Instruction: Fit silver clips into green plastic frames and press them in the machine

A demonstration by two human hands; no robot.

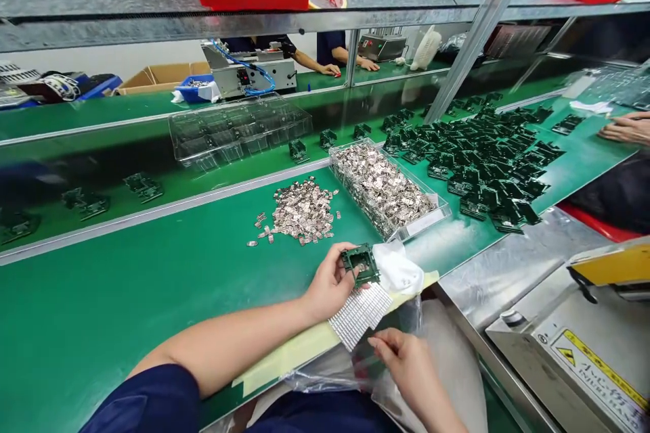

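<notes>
My left hand is closed around a dark green plastic frame with a square opening, held just above the table's front edge. Below that hand lies a sheet of small pale rectangles in rows, partly overhanging the edge. Thumb and forefinger of my right hand are pinched together close to the sheet's lower corner; whatever is between them is too small to make out. A white cloth rests beside the green frame. Further back are a loose heap of small metal pieces and a clear tray filled with similar pieces.
Many dark green plastic parts are piled at right. A clear blister tray stands behind the divider. A metal machine with a warning label is at lower right. Another person's hand is at far right; a metal shelf hangs overhead.
</notes>
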